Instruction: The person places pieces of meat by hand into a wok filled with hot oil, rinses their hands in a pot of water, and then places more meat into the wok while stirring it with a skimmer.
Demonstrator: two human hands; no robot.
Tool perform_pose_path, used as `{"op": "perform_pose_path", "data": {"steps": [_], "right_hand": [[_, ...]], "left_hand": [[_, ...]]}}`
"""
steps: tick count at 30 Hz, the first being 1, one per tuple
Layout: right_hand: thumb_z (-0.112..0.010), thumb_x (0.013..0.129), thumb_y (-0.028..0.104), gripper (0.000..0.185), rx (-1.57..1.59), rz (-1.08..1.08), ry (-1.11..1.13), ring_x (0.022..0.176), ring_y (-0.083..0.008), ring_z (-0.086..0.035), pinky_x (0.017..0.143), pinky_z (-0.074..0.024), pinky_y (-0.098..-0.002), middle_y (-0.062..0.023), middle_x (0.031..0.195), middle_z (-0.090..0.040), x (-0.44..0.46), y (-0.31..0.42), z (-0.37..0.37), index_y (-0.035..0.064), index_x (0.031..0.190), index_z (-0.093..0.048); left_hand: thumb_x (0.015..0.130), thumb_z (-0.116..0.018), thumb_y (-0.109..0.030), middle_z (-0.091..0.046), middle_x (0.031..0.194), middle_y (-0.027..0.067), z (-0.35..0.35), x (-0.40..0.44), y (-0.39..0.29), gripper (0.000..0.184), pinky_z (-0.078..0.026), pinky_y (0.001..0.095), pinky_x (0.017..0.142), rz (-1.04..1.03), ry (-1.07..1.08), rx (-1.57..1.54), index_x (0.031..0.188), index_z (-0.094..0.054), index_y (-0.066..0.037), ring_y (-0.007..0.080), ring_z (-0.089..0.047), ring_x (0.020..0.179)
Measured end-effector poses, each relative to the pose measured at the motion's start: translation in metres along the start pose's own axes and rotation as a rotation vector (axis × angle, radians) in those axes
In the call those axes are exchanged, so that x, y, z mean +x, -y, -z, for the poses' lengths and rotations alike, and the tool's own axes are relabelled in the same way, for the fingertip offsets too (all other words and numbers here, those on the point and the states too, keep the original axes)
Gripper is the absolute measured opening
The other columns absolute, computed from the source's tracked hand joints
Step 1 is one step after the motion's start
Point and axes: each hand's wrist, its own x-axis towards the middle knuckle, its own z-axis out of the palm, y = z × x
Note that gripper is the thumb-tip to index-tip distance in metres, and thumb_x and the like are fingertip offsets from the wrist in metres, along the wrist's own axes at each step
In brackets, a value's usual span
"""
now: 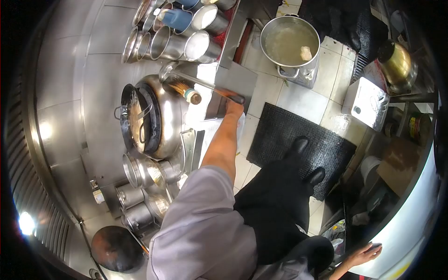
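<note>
My left hand [234,108] reaches forward over the edge of the steel stove counter. Its fingers are wrapped round the handle end of a long metal ladle [199,82]. The ladle's bowl [166,71] lies on the counter beside the metal cups. Close by the ladle is a bamboo wok brush [185,91] with a banded grip. Left of that, a wok [138,122] sits on the round burner, with a handled pan or rack inside it. My right hand [365,255] is at the lower right, fingers stretched out, against the edge of a glossy white surface [396,233].
Several metal cups [198,45] and a blue jug [175,19] stand at the top left. A large pot of cloudy liquid [290,39] is near the floor ahead. Metal pots [140,170] and a dark wok [116,248] lie lower left. A black mat [298,140] is underfoot.
</note>
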Motion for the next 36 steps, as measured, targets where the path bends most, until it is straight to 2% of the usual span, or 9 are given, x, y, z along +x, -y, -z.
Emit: {"op": "perform_pose_path", "data": {"steps": [4, 8, 13, 16, 20, 26, 29, 32, 36], "right_hand": [[-0.042, 0.097, 0.039, 0.053, 0.007, 0.033, -0.002, 0.119, -0.0367, -0.045, 0.097, -0.0398, -0.0441, -0.021, 0.131, -0.043, 0.0, -0.003, -0.001, -0.0013, 0.131, -0.046], [-0.038, 0.098, 0.042, 0.06, 0.108, -0.045, 0.037, 0.122, -0.0413, -0.04, 0.102, -0.0321, -0.0478, -0.0273, 0.132, -0.039, 0.005, 0.018, 0.008, -0.0071, 0.132, -0.041], [-0.037, 0.098, 0.042, 0.06, 0.11, -0.065, 0.037, 0.122, -0.0408, -0.04, 0.102, -0.0321, -0.0475, -0.0273, 0.132, -0.039, 0.006, 0.028, 0.013, -0.0079, 0.131, -0.042], [-0.037, 0.098, 0.043, 0.061, 0.101, -0.054, 0.047, 0.122, -0.0404, -0.04, 0.102, -0.0322, -0.0474, -0.0271, 0.132, -0.039, 0.004, 0.016, 0.008, -0.008, 0.131, -0.041], [-0.037, 0.098, 0.043, 0.061, 0.102, -0.055, 0.04, 0.121, -0.0405, -0.04, 0.102, -0.0328, -0.0476, -0.027, 0.132, -0.039, 0.003, 0.019, 0.008, -0.0078, 0.131, -0.041], [-0.037, 0.098, 0.044, 0.061, 0.07, -0.047, 0.041, 0.12, -0.0413, -0.041, 0.1, -0.0342, -0.0486, -0.0272, 0.132, -0.039, 0.003, 0.014, 0.007, -0.007, 0.132, -0.04], [-0.04, 0.097, 0.042, 0.058, 0.054, -0.037, 0.024, 0.119, -0.0402, -0.043, 0.098, -0.0364, -0.0476, -0.0253, 0.131, -0.041, 0.002, 0.008, 0.004, -0.0047, 0.132, -0.042], [-0.044, 0.097, 0.037, 0.051, 0.054, -0.027, -0.013, 0.116, -0.0377, -0.047, 0.096, -0.0403, -0.0447, -0.0216, 0.129, -0.045, 0.002, 0.009, 0.003, -0.0009, 0.131, -0.046], [-0.04, 0.097, 0.042, 0.058, 0.109, -0.056, 0.032, 0.119, -0.0393, -0.042, 0.099, -0.0357, -0.0464, -0.0255, 0.131, -0.041, 0.005, 0.019, 0.011, -0.0055, 0.131, -0.042]], "left_hand": [[0.081, -0.059, -0.018, -0.056, 0.116, 0.0258, 0.002, 0.004, 0.003, 0.041, -0.042, 0.0454, 0.097, -0.104, 0.096, 0.072, 0.117, -0.051, 0.0, 0.0414, -0.051, 0.114], [0.083, -0.057, -0.016, -0.056, 0.114, 0.0263, -0.029, 0.028, 0.034, 0.036, -0.043, 0.0467, 0.095, -0.05, 0.007, 0.072, 0.115, -0.053, -0.001, 0.0432, -0.052, 0.111], [0.084, -0.055, -0.019, -0.052, 0.118, 0.028, 0.003, 0.0, 0.0, 0.033, -0.042, 0.0472, 0.096, -0.124, 0.062, 0.087, 0.111, -0.056, 0.001, 0.043, -0.05, 0.113], [0.085, -0.053, -0.021, -0.051, 0.119, 0.0287, 0.04, -0.039, -0.047, 0.034, -0.041, 0.0468, 0.097, -0.077, -0.022, -0.056, 0.112, -0.055, 0.0, 0.043, -0.048, 0.115], [0.084, -0.054, -0.018, -0.052, 0.117, 0.0292, -0.021, 0.014, 0.025, 0.033, -0.042, 0.0469, 0.095, -0.104, 0.024, 0.153, 0.111, -0.056, 0.0, 0.0434, -0.049, 0.114], [0.081, -0.054, -0.016, -0.051, 0.114, 0.0292, -0.012, 0.011, 0.022, 0.038, -0.042, 0.0474, 0.093, -0.278, 0.159, 0.499, 0.112, -0.051, 0.007, 0.0434, -0.051, 0.107], [0.08, -0.053, -0.013, -0.05, 0.115, 0.0282, -0.033, 0.016, 0.037, 0.041, -0.04, 0.0464, 0.095, -0.196, 0.061, 0.384, 0.115, -0.048, 0.008, 0.0415, -0.05, 0.107], [0.077, -0.054, -0.012, -0.049, 0.116, 0.0274, -0.012, -0.016, 0.004, 0.047, -0.037, 0.0452, 0.098, -0.121, -0.048, 0.16, 0.118, -0.044, 0.009, 0.0401, -0.046, 0.111], [0.074, -0.056, -0.01, -0.046, 0.118, 0.0282, -0.009, -0.03, -0.005, 0.057, -0.034, 0.0436, 0.102, -0.246, -0.085, 0.208, 0.122, -0.037, 0.013, 0.04, -0.042, 0.115]]}}
